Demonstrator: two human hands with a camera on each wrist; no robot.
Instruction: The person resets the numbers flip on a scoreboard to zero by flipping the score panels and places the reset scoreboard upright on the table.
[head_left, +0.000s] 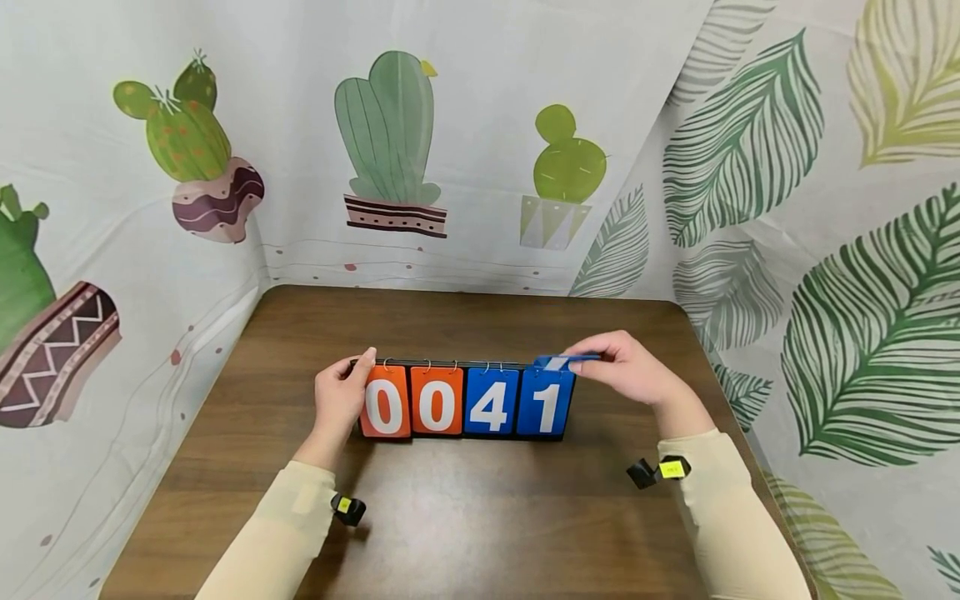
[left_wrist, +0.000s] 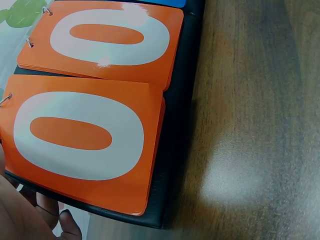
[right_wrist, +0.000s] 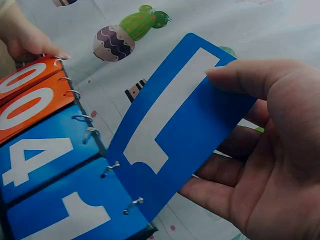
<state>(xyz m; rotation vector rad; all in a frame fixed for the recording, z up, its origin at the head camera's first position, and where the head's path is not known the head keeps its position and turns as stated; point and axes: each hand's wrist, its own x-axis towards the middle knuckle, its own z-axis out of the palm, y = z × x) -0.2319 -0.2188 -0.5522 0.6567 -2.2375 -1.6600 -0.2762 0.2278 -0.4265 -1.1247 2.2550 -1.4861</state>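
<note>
A flip scoreboard [head_left: 463,402] with a black backing stands on the table. Its two orange cards each read 0, and two blue cards read 4 and 1. My left hand [head_left: 341,400] grips the board's left end, thumb on the front near the top and fingers behind, as the left wrist view shows. At the far right end, my right hand [head_left: 626,367] pinches a blue card [right_wrist: 195,120] with a white 1 between thumb and fingers. That card is lifted up and over on its metal rings [right_wrist: 134,205], above the blue 1 card [right_wrist: 75,220] lying on the board.
The brown wooden table [head_left: 480,517] has rounded back corners. White cloth printed with cacti [head_left: 390,142] and leaves [head_left: 885,333] hangs behind and beside it. Small black devices [head_left: 660,472] are strapped to both sleeves.
</note>
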